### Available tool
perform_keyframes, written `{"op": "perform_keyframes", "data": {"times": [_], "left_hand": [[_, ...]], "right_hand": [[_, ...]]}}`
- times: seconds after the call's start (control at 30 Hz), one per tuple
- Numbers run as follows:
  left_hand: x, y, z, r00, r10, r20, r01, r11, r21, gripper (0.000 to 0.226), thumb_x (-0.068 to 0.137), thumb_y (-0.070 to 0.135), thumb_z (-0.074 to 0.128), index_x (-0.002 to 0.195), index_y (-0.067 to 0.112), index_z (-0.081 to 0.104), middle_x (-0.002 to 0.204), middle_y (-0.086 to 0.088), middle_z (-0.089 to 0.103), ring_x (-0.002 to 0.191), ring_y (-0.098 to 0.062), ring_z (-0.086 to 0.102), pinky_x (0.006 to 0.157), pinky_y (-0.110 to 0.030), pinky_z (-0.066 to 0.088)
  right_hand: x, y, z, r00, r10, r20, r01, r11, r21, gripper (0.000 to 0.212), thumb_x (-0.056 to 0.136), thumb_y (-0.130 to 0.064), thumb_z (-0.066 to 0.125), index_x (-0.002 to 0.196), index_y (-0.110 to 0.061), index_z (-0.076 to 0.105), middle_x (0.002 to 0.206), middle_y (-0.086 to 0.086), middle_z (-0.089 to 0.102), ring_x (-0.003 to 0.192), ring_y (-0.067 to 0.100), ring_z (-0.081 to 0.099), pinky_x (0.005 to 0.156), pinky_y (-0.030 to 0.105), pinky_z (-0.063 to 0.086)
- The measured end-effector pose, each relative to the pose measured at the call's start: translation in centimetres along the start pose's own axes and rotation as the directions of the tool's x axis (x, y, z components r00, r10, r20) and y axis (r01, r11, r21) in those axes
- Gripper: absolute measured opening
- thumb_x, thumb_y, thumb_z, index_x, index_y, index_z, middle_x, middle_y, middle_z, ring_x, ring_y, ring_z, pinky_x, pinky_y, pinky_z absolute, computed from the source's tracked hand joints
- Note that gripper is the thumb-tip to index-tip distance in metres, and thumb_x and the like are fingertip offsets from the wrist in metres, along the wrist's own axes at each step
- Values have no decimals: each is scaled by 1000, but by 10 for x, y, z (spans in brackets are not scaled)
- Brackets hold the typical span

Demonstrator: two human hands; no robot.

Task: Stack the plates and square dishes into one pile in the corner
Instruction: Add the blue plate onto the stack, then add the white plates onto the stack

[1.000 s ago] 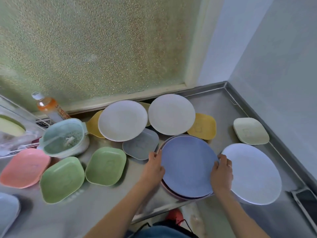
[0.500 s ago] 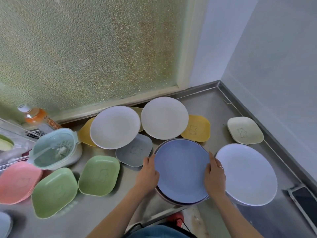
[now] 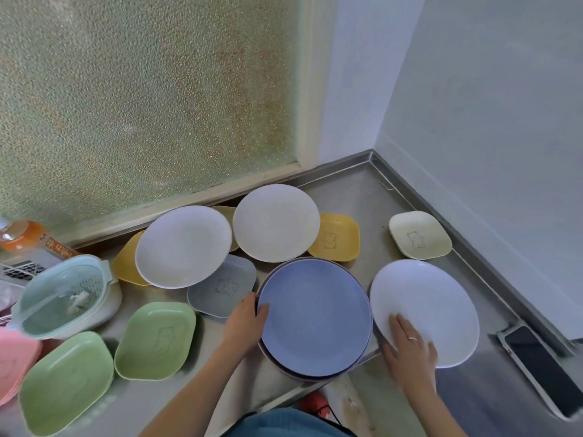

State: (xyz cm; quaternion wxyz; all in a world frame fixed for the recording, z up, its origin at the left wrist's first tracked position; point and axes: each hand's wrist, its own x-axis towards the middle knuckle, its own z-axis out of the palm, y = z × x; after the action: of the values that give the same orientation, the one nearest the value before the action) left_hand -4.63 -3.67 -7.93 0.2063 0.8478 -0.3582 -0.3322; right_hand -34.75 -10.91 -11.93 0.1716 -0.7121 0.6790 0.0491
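Observation:
A blue round plate [image 3: 315, 316] tops a small pile of plates at the counter's front edge. My left hand [image 3: 244, 323] grips the pile's left rim, thumb over the top. My right hand [image 3: 410, 345] lies flat with straight fingers on the near-left part of a white round plate [image 3: 432, 307] beside the pile. Two pale round plates [image 3: 184, 246] [image 3: 276, 225] lie behind, over yellow square dishes [image 3: 339, 236] and a grey square dish [image 3: 225, 288]. A cream square dish [image 3: 419, 234] sits near the right wall. Two green square dishes [image 3: 156, 339] [image 3: 64, 380] are at the left.
The steel counter [image 3: 356, 190] ends in a corner under the frosted window and the wall. A phone [image 3: 545, 370] lies at the right edge. A lidded strainer bowl [image 3: 63, 294], an orange bottle [image 3: 25, 236] and pink dishes [image 3: 14, 364] crowd the left.
My right hand has left the blue pile's right rim and moved right onto the white plate. My left hand stays on the pile's left rim.

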Motion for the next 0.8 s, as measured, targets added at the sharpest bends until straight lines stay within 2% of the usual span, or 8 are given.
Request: {"op": "perform_keyframes", "data": {"times": [0.13,0.23,0.3,0.4,0.5,0.63,0.73,0.8], "left_hand": [[0,-1,-2,992,-90,-86,68,969,-237,25,95,34,39,88,12,49,79,-10,62,72,-30,60,69,-44,52],[1,-6,-3,985,-137,-103,105,958,-267,24,96,31,39,82,13,46,75,-12,60,70,-35,60,67,-51,55],[0,-7,-3,983,-149,-104,115,953,-280,24,95,32,40,79,14,45,74,-12,60,67,-35,60,66,-50,54],[-2,-8,-1,985,-149,-90,120,955,-270,25,94,34,41,78,16,45,74,-13,61,66,-34,62,65,-48,55],[-2,-8,2,984,-150,-98,122,961,-247,26,94,36,41,80,15,45,75,-12,62,67,-34,63,64,-47,55],[-3,-7,4,983,-133,-125,96,959,-267,21,94,32,43,84,15,49,76,-9,63,68,-31,63,64,-43,55],[-4,-9,0,980,-119,-157,58,936,-348,21,92,28,47,79,17,59,71,-7,66,68,-33,63,65,-47,56],[-4,-11,-4,981,-106,-165,35,923,-384,26,92,27,48,77,13,64,68,-8,66,67,-35,62,66,-50,54]], "right_hand": [[3,-6,-8,999,-21,-27,21,1000,-18,48,96,-29,40,144,-28,30,151,-8,32,138,13,27,114,45,15],[2,-6,-9,995,-103,-12,100,983,-151,51,98,-21,38,147,-23,23,154,-5,26,142,16,20,115,42,14],[0,-6,-13,989,-118,-94,103,983,-151,54,95,-12,45,146,-18,28,150,-2,33,141,19,25,114,41,21],[1,-8,-24,951,-143,-275,128,989,-71,60,74,0,71,130,-12,53,125,9,62,119,27,56,95,44,45],[3,-22,-43,884,-182,-430,223,974,46,49,72,4,71,118,-7,62,98,15,72,86,35,69,71,46,55],[-12,-49,-47,648,-426,-631,516,855,-47,37,77,-10,53,112,-9,66,98,14,72,88,32,70,73,43,56],[-29,-67,-29,433,-626,-648,717,675,-173,41,80,3,44,113,-9,65,107,3,71,98,25,68,91,39,46],[-40,-75,-15,361,-711,-604,780,585,-222,42,91,-1,33,112,-12,67,112,-1,69,102,23,66,95,41,46]]}}
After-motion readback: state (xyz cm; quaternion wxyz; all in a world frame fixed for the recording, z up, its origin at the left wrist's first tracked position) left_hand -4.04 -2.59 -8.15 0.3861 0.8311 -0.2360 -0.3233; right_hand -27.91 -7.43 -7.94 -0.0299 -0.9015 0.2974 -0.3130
